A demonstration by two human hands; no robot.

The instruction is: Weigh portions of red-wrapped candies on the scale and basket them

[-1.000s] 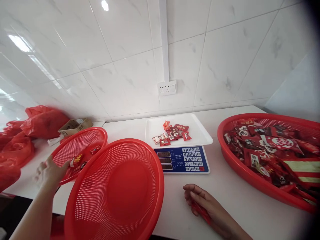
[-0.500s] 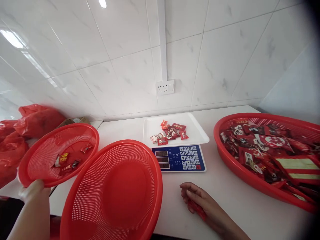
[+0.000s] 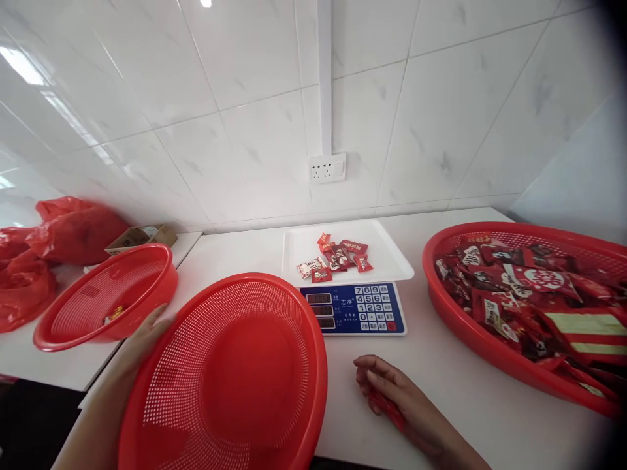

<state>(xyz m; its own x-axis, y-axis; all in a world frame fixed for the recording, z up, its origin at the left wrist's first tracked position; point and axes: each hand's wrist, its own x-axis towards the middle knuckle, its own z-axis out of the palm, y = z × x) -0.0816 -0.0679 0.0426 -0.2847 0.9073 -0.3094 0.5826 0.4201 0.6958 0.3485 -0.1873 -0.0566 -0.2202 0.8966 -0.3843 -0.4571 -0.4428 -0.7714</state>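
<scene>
My right hand (image 3: 389,388), low at centre right over the white table, has its fingers curled round a red-wrapped candy (image 3: 386,409). My left hand (image 3: 149,329) is between the left red basket (image 3: 164,277) and the middle red basket (image 3: 313,385), its visible fingers stretched out; the middle basket hides part of it. The left basket is tilted, with a yellow-and-red wrapper showing inside. The middle basket is tipped towards me and its inside looks bare. Several red candy packets (image 3: 337,258) lie on the white tray (image 3: 392,251) of the scale (image 3: 353,310).
A large red basket (image 3: 465,336) full of wrapped sweets stands at the right. Red plastic bags (image 3: 81,232) and a small cardboard box (image 3: 164,236) are at the far left. A wall socket (image 3: 327,168) is on the tiled wall behind.
My left hand has left the front rim of the left basket and moved right, beside the middle basket. The left basket now tilts differently, hiding most of its contents. My right hand stays put.
</scene>
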